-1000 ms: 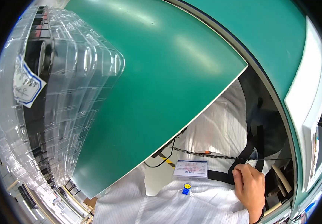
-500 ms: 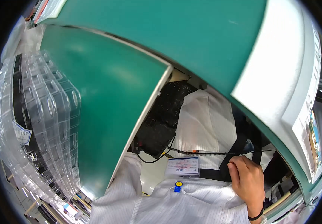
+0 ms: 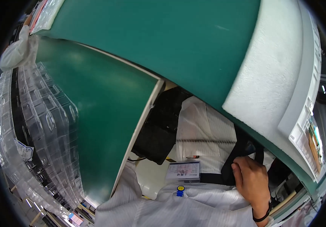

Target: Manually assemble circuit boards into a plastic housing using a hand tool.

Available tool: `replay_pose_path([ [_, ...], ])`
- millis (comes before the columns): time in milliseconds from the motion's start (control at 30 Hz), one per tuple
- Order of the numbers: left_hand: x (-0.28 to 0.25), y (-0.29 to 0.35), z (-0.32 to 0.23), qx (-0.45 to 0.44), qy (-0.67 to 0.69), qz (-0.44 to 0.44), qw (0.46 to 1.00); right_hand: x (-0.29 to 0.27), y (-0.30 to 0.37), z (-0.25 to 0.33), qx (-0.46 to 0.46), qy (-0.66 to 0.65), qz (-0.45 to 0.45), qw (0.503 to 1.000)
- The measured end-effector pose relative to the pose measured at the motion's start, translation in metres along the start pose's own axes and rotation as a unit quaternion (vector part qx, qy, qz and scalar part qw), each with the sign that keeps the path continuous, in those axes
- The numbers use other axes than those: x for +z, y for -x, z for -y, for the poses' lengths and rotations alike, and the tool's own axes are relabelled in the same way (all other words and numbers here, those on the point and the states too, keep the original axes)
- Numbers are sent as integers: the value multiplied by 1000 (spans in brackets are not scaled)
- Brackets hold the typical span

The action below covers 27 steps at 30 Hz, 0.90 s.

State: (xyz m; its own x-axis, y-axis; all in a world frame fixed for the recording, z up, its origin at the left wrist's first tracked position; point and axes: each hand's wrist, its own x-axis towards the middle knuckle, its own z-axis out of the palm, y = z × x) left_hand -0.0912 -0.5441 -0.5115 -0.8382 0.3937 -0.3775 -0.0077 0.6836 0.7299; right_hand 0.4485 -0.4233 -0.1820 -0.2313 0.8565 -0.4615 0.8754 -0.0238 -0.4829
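Observation:
My right hand (image 3: 250, 181) is at the lower right, its fingers curled inward and the thumb along their side. A black strap (image 3: 229, 166) runs up against its fingertips; whether they grip the strap, or anything else, is hidden. A black band (image 3: 263, 216) circles the wrist. Left of the hand, a clear-cased badge card (image 3: 183, 171) lies on my pale striped smock (image 3: 159, 208), with a small blue and yellow clip (image 3: 180, 191) below it. Across the pale cloth over my legs stretches a black coiled cord (image 3: 206, 141). My left hand is out of view.
Two green tabletops (image 3: 110, 98) meet at an angle above my lap. Stacked clear plastic trays (image 3: 45, 117) line the left side. White foam sheet (image 3: 267, 72) and a pale grey panel (image 3: 297, 109) lie at right. Another person's white sleeve (image 3: 17, 53) shows far left.
The coiled cord now lies higher across the pale cloth, away from my right hand. The view has shifted slightly. My right hand keeps its curled pose.

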Motion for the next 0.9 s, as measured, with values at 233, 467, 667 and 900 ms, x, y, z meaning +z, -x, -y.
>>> replay_pose_path([
  [233, -39, 39, 55, 12, -257, -193, 947, 2, 5, 17, -12, -7, -5, 1000],
  [467, 0, 168, 95, -196, -329, -225, 896, -7, 20, 24, -42, -24, -26, 998],
  [667, -27, 194, 116, -333, -189, 6, 924, -29, 36, 25, -100, -33, -4, 994],
  [900, -69, 273, 81, -97, -48, -181, 977, -52, 45, 27, -172, -62, 4, 983],
])
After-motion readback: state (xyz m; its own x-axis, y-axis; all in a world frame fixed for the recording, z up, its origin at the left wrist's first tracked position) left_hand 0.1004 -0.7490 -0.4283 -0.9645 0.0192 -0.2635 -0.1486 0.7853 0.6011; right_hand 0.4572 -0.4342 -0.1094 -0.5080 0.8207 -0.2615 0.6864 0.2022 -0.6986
